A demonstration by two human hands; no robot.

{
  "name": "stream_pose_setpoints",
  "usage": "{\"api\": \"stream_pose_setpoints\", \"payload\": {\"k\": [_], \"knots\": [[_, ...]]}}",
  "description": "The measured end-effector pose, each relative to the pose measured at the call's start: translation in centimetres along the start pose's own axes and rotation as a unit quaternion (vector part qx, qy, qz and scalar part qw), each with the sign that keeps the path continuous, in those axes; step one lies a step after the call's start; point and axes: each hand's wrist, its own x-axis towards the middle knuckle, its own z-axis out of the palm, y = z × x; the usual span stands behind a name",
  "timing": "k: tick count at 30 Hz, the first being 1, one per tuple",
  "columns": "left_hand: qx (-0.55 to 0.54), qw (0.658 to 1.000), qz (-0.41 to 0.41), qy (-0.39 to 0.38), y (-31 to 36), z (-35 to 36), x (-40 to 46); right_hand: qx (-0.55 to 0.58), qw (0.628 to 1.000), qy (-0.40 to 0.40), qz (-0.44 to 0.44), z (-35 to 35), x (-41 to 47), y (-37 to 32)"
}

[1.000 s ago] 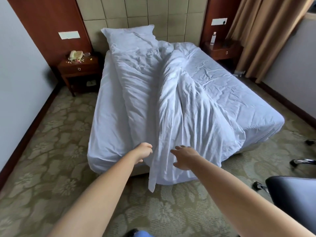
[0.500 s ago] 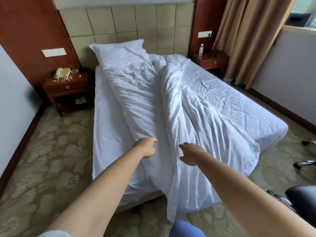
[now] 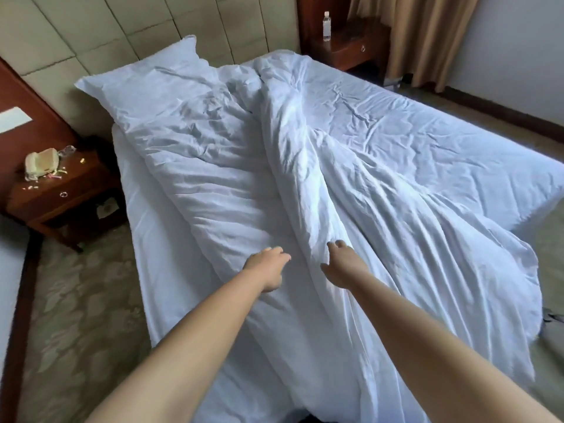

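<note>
A crumpled white duvet (image 3: 213, 178) lies lengthwise on the bed, bunched into a long ridge (image 3: 299, 166) down the middle, and its near end hangs over the foot. A white pillow (image 3: 146, 83) lies at the head under the duvet's top edge. To the right the wrinkled fitted sheet (image 3: 427, 141) is bare. Both my arms reach forward over the duvet. My left hand (image 3: 267, 267) hovers just left of the ridge with loosely bent fingers and holds nothing. My right hand (image 3: 341, 264) has its fingertips against the ridge's right flank, with no fabric visibly gripped.
A wooden nightstand (image 3: 70, 190) at the left carries a beige telephone (image 3: 41, 163) and small scattered bits. A second nightstand (image 3: 351, 47) at the back right holds a water bottle (image 3: 326, 25) beside tan curtains (image 3: 427, 41). A padded headboard (image 3: 91, 32) is behind, with patterned carpet (image 3: 76, 315) on the left.
I have come closer to the bed and both hands have moved up along the duvet, away from its hanging end. The office chair at the lower right has left the view.
</note>
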Motion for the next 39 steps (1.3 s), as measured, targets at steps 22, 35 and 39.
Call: {"api": "stream_pose_setpoints", "payload": {"k": [22,35,39], "knots": [[0.400,0.904,0.146,0.026,-5.4,-7.2,18.1,0.254,0.967,0.006,-0.004,1.2,10.1,-8.5],[0.369,0.891,0.235,0.122,-16.3,-11.1,5.2,0.016,0.990,0.141,0.025,-1.3,0.4,-21.9],[0.326,0.913,0.214,0.123,-21.7,-8.3,2.3,0.013,0.994,0.110,0.026,1.6,-1.5,-27.2]]}}
